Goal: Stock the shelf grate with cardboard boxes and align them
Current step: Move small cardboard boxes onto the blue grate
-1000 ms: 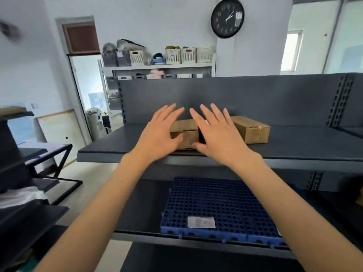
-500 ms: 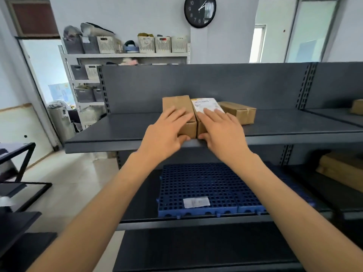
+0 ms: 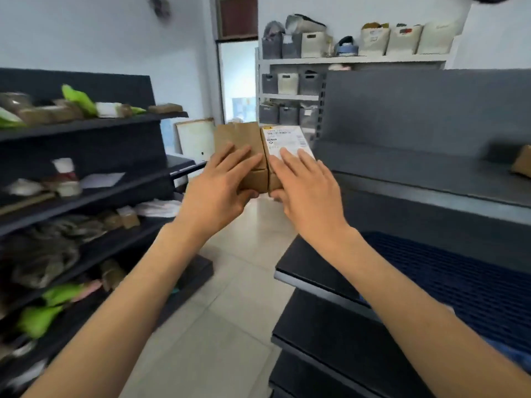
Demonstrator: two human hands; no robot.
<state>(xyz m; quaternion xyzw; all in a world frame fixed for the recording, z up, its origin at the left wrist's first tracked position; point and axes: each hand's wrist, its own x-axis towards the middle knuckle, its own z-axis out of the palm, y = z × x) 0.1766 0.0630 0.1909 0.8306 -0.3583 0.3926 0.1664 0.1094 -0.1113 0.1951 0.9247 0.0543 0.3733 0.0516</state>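
Note:
Two small cardboard boxes are held side by side in the air over the aisle floor. My left hand (image 3: 221, 185) grips the plain brown box (image 3: 240, 139), fingers on top and thumb under it. My right hand (image 3: 304, 185) grips the box with a white shipping label (image 3: 283, 139) the same way. The blue shelf grate (image 3: 459, 280) lies on the lower dark shelf at the right, below and right of the boxes. A third cardboard box (image 3: 522, 165) sits at the right edge of the upper grey shelf (image 3: 431, 173).
A dark shelving unit (image 3: 86, 179) full of bags, packets and small boxes stands at the left. Tiled floor (image 3: 230, 297) runs between the two units. White shelves with storage bins (image 3: 344, 61) and a doorway are at the back.
Both hands closed on the two boxes and lifted them off the upper grey shelf. The view has swung left, so the boxes now hang over the aisle.

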